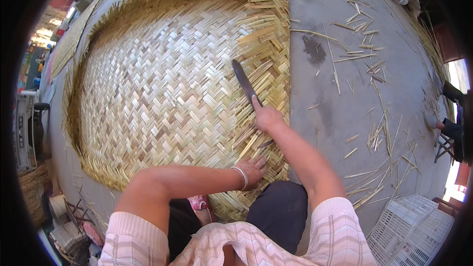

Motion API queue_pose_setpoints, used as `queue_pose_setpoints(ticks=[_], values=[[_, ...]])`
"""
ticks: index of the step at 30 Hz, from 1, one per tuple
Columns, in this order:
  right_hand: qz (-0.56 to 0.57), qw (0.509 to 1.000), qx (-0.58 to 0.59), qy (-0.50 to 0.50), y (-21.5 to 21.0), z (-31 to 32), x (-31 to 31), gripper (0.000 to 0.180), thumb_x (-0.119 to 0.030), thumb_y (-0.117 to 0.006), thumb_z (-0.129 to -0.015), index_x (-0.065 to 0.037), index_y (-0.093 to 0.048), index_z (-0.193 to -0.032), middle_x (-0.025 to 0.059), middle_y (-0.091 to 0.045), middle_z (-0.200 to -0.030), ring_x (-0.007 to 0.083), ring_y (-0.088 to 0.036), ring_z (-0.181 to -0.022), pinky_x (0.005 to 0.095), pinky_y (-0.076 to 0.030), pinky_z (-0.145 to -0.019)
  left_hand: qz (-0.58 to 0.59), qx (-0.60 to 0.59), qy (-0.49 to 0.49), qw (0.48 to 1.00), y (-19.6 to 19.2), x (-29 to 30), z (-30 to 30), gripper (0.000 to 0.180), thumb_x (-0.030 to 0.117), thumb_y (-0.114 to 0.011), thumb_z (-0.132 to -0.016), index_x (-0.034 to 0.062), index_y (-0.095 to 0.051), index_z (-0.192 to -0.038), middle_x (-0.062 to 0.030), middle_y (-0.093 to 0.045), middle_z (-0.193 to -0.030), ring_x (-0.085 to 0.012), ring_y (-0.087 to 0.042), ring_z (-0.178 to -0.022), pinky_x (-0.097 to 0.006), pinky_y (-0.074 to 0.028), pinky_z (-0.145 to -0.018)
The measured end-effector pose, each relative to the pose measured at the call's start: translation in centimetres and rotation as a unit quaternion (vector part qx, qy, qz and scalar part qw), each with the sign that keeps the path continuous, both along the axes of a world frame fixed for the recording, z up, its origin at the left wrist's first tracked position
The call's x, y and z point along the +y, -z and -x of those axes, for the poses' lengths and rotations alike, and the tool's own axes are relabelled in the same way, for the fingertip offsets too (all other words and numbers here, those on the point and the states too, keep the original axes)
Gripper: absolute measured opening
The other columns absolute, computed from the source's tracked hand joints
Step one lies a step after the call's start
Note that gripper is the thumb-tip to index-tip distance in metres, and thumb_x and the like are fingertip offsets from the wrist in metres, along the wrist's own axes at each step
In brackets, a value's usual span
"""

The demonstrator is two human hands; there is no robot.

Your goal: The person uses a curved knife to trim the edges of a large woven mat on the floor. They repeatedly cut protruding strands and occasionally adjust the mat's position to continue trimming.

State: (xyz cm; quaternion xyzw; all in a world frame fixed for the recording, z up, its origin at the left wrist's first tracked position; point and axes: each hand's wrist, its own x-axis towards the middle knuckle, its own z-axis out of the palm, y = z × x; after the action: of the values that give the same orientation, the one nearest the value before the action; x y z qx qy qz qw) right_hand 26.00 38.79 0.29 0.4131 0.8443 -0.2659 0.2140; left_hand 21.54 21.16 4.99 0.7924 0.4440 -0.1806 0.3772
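Observation:
A large woven bamboo mat [162, 88] lies flat on the grey concrete floor [325, 98]. My right hand [267, 117] grips a long dark knife [244, 81] whose blade lies across the mat's right border, pointing away from me. My left hand [252, 169] presses flat on the mat's near right corner, fingers spread over loose strip ends; a silver bangle [242, 177] sits on that wrist. My knees, in dark trousers, rest at the mat's near edge.
Loose bamboo strips [374, 118] lie scattered over the floor to the right. A white plastic crate [411, 231] stands at the lower right. Baskets and clutter [44, 202] sit at the lower left. Another person's foot [446, 125] shows at the far right.

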Motion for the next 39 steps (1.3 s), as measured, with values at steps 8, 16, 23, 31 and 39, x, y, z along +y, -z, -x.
queue_pose_setpoints(ticks=[8,16,23,31,39], values=[[0.008,0.998,-0.062,-0.02,0.1,1.4,-0.3,0.077,-0.012,-0.044,-0.092,-0.018,-0.004,-0.158,0.0213,-0.068,-0.108,0.0335,-0.068,-0.098,0.0438,-0.054,-0.084,-0.221,-0.094,-0.241,0.94,2.0,6.7,17.1,0.044,0.032,-0.066,-0.089,0.0082,-0.059,-0.125,-0.014,-0.059,-0.13,-0.0313,-0.055,-0.122,-0.043,-0.041,-0.106],[0.02,0.991,-0.126,-0.033,-0.3,2.9,0.0,0.077,-0.01,-0.043,-0.094,-0.019,-0.001,-0.158,0.0207,-0.068,-0.105,0.0334,-0.069,-0.093,0.0442,-0.055,-0.079,-0.31,0.225,-0.582,0.718,13.0,6.3,33.2,0.061,0.041,-0.055,-0.094,0.0079,-0.043,-0.143,-0.0154,-0.033,-0.155,-0.0326,-0.03,-0.143,-0.049,-0.025,-0.114],[0.037,0.981,-0.191,-0.016,-0.9,4.6,0.1,0.079,-0.008,-0.043,-0.093,-0.019,0.002,-0.157,0.0228,-0.066,-0.106,0.0347,-0.069,-0.092,0.0448,-0.056,-0.078,-0.307,0.214,-0.619,0.69,15.9,4.4,34.8,0.067,0.046,-0.049,-0.096,0.0094,-0.035,-0.15,-0.0132,-0.025,-0.16,-0.0293,-0.019,-0.149,-0.048,-0.011,-0.119],[0.034,0.976,-0.215,-0.004,-1.1,5.4,0.0,0.082,-0.008,-0.045,-0.091,-0.016,0.003,-0.157,0.0252,-0.064,-0.107,0.0372,-0.067,-0.094,0.0474,-0.055,-0.079,-0.342,0.167,-0.613,0.692,15.7,3.9,34.7,0.064,0.042,-0.051,-0.097,0.009,-0.035,-0.149,-0.0135,-0.025,-0.159,-0.0296,-0.02,-0.148,-0.049,-0.012,-0.118],[0.035,0.966,-0.257,0.016,-0.6,6.2,-0.3,0.08,-0.008,-0.043,-0.093,-0.018,0.003,-0.157,0.028,-0.062,-0.109,0.0385,-0.068,-0.092,0.0474,-0.055,-0.08,-0.32,0.167,-0.625,0.692,15.4,4.3,34.2,0.066,0.042,-0.053,-0.095,0.0098,-0.034,-0.15,-0.0135,-0.023,-0.16,-0.0305,-0.017,-0.149,-0.051,-0.011,-0.118]])
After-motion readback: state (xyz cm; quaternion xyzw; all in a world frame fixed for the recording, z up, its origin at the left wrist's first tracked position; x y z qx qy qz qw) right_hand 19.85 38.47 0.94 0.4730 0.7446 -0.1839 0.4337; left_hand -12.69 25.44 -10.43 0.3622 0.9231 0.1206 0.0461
